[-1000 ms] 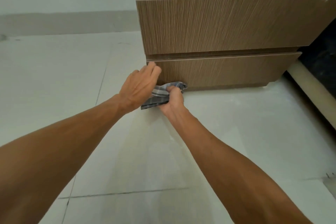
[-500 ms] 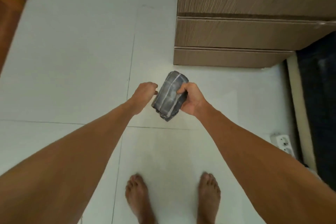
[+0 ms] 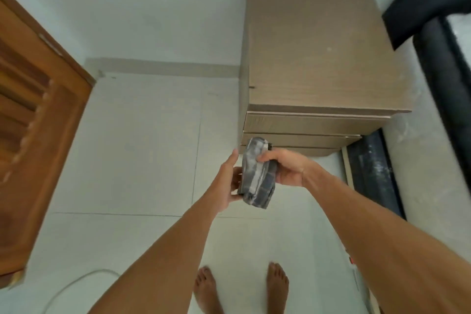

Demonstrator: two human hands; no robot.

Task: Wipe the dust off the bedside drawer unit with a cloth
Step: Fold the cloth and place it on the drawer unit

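The wooden bedside drawer unit [image 3: 321,58] stands against the wall, seen from above with its bare top and drawer fronts showing. A folded grey checked cloth [image 3: 256,173], dusty on its face, hangs in front of the unit's lower left corner. My right hand [image 3: 285,167] grips the cloth from the right, thumb over its upper edge. My left hand [image 3: 228,183] lies flat against the cloth's left side with fingers extended, supporting it from behind.
A brown wooden door [image 3: 33,120] stands at the left. A dark bed frame [image 3: 443,64] runs along the right beside the unit. A white cable [image 3: 76,285] lies on the tiled floor at the lower left. My bare feet [image 3: 242,285] stand below.
I have risen from a crouch at the lowest drawer to standing. The cloth came away from the unit and is now held up between both hands, with the unit's top in view.
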